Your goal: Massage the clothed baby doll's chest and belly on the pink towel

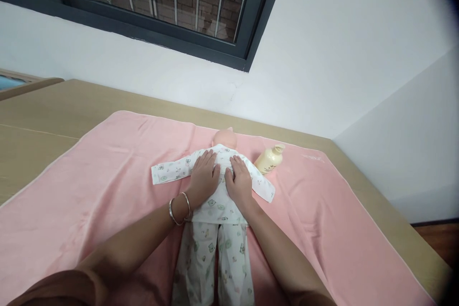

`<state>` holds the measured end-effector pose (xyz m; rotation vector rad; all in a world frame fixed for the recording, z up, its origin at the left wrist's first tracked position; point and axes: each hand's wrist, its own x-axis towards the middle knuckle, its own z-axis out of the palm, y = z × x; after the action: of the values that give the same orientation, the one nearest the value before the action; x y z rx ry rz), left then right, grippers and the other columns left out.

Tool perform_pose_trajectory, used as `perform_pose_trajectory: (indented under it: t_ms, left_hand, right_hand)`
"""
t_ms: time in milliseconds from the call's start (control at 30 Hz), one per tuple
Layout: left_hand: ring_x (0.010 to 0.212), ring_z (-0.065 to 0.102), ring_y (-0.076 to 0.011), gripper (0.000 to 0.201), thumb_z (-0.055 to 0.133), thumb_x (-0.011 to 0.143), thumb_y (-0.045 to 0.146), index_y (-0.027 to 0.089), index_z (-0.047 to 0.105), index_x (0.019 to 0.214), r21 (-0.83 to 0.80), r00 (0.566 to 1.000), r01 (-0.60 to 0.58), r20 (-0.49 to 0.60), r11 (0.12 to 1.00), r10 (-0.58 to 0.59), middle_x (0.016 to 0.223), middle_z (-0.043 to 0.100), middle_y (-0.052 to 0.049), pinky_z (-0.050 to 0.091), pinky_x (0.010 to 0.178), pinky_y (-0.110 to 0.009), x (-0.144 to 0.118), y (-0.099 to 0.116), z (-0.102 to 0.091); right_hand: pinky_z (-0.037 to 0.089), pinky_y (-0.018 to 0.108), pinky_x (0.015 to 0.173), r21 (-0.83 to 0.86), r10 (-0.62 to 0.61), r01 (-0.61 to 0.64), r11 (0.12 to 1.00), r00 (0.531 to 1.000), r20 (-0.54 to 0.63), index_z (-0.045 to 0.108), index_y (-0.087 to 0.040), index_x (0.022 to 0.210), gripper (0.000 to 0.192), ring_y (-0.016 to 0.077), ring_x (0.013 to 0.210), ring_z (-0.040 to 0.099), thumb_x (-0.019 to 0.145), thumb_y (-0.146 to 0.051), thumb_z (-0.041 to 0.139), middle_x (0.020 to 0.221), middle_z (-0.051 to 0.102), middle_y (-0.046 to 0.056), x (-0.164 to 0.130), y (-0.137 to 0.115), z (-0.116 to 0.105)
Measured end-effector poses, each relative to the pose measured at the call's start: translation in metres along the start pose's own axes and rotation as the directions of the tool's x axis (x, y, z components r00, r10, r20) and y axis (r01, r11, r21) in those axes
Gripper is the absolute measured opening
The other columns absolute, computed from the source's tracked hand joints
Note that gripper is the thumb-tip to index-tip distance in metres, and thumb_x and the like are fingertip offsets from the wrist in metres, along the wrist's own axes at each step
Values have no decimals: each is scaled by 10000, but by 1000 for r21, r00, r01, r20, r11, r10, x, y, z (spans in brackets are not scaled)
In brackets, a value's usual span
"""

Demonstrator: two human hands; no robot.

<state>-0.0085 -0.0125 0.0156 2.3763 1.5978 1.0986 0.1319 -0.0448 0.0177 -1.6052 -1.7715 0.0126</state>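
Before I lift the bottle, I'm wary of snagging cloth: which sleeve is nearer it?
The sleeve beside the right hand, next to the bottle; the other sleeve lies past the left hand.

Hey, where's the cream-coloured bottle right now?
In the head view, the bottle is right of centre on the pink blanket, close behind the little shirt's right-hand sleeve, to the right of the person's right hand.

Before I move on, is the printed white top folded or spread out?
Spread out: the white top has its sleeves extended to either side, with the left hand and right hand resting on it.
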Motion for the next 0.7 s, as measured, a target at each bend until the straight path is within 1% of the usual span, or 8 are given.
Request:
perform_pose_trajectory:
  t_ms: [100,300,433,533,633,700]
  left_hand:
    - [1371,437,-274,418,393,945,253,109,550,1304,15,1000,-19,-17,1000,19,1412,542,-138,370,1146,-485,-2,0,-1]
    - [1364,438,-287,389,421,936,239,141,578,1278,46,990,-141,10,989,141,1402,550,-127,387,1124,-514,-14,-1,-5]
    - [1317,480,-294,374,470,896,223,137,598,1237,49,991,-136,11,990,136,1355,580,-132,387,1124,-499,-6,1,-11]
    - [1216,539,-295,341,513,827,184,133,624,1145,50,992,-124,1,991,124,1242,625,-140,417,1092,-489,4,3,-13]
    - [1196,533,-295,348,494,815,144,106,614,1140,50,981,-190,-18,981,191,1223,609,-159,415,1091,-482,7,4,-10]
    - [1207,520,-292,349,475,832,132,94,607,1153,40,974,-222,-38,974,223,1239,597,-163,417,1090,-472,4,3,-7]
  right_hand:
    - [324,451,1154,-5,-21,21,1000,999,-32,584,-87,1313,452,255,1356,430,963,-295,388,1385,543,133,-1,2,2]
    - [407,428,1099,-74,-60,54,996,994,-91,655,-97,1219,405,262,1293,511,939,-249,405,1277,628,130,-3,2,3]
    - [455,385,1050,-110,-112,95,989,980,-163,706,-121,1117,353,248,1218,581,940,-230,421,1184,683,113,-8,-3,3]
    - [478,364,1014,-112,-140,118,987,967,-215,726,-144,1044,309,241,1170,615,927,-224,451,1132,706,102,-11,-6,2]
    - [496,348,981,-66,-91,77,995,965,-245,731,-179,972,277,228,1122,641,917,-241,467,1100,718,85,-8,-6,0]
    - [490,351,986,-34,-41,34,999,975,-216,728,-203,932,279,219,1097,649,929,-250,454,1086,722,67,-2,-5,-3]
